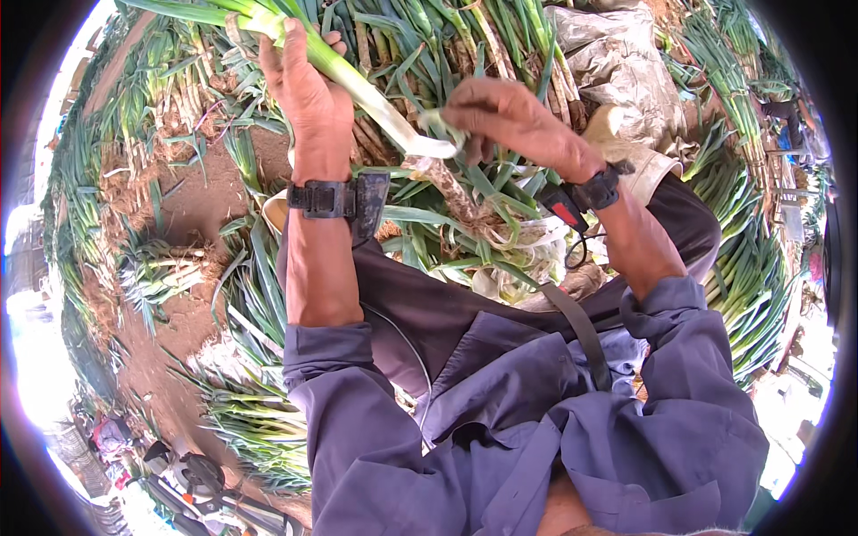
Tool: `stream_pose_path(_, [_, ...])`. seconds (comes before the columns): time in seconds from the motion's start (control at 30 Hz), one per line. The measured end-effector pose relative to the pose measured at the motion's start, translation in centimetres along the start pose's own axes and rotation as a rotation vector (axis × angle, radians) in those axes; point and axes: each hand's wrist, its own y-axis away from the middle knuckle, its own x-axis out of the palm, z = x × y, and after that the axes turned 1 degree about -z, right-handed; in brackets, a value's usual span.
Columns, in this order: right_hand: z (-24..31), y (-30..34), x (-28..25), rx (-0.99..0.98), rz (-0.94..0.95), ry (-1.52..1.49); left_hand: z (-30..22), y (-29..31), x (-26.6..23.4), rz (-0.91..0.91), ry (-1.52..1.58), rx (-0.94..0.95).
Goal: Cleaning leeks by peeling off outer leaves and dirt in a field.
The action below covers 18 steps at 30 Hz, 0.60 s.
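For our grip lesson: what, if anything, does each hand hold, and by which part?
Left hand: a leek, by its green upper part. Right hand: cannot tell.

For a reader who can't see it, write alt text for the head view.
A person's left hand grips a leek with a clean white base, the right hand close beside that end. The person wears a purple-blue shirt; more leeks lie ahead and on both sides, some on brown ground.
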Motion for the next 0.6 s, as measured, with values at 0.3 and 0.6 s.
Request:
stream_pose_path(0.3, [-20.6, 12.7, 1.6, 0.419, 0.516, 0.766, -2.1, -1.2, -0.8, -0.047, -0.029, 0.087])
stream_pose_path(0.6, [-3.5, -1.5, 5.0, -0.227, -0.324, 0.507, -2.5, -0.2, -1.3, -0.069, 0.026, 0.059])
